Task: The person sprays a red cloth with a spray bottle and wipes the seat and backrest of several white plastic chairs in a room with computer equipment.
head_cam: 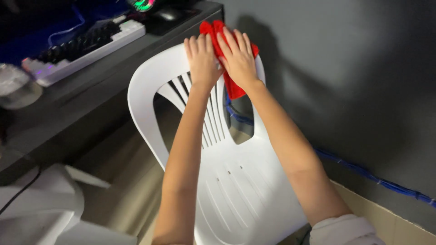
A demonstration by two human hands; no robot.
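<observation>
red cloth [232, 86]: mostly hidden under both hands | white chair [236, 190]: legs cut off | keyboard [81, 47]: left end blurred

bare forearms, white sleeve [343, 229] — right arm
</observation>
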